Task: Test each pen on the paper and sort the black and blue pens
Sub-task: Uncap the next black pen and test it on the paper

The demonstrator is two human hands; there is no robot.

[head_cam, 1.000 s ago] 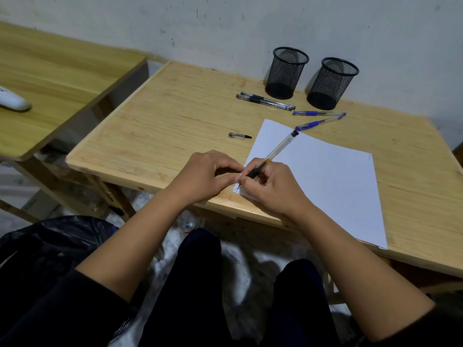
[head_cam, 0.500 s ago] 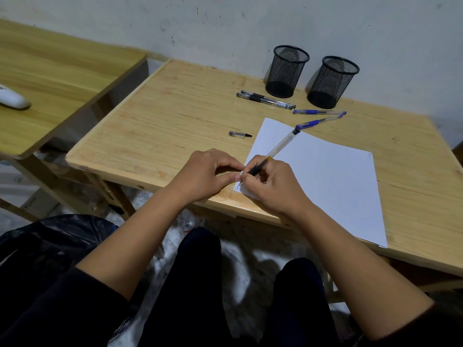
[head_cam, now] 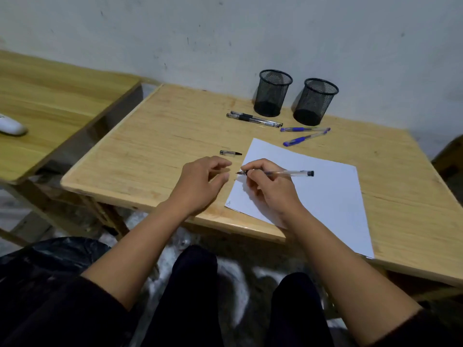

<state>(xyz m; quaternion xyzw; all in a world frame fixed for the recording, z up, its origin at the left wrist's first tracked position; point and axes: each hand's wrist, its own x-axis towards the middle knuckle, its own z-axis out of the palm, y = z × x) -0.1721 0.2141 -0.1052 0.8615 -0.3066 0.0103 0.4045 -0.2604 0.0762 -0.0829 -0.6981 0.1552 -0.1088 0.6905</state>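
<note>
My right hand [head_cam: 266, 187] grips an uncapped clear pen with a black end [head_cam: 288, 173], held level above the white paper [head_cam: 325, 194], tip pointing left. A small scribble [head_cam: 228, 203] marks the paper's near left corner. My left hand [head_cam: 203, 182] hovers with fingers apart just left of the paper and holds nothing. The pen's cap [head_cam: 230, 153] lies on the table beyond my left hand. Two black pens [head_cam: 253, 118] lie in front of the left mesh cup [head_cam: 274, 92]. Two blue pens [head_cam: 304, 135] lie in front of the right mesh cup [head_cam: 315, 101].
The wooden table [head_cam: 155, 146] stands against a grey wall. A second wooden table [head_cam: 50, 96] to the left carries a white object [head_cam: 11, 125]. A dark bag [head_cam: 50, 259] lies on the floor at the lower left. My knees are below the table's front edge.
My right hand lifted the pen off the paper's corner and swung it level, tip to the left. My left hand let go of the paper and spread its fingers. The view shifted forward.
</note>
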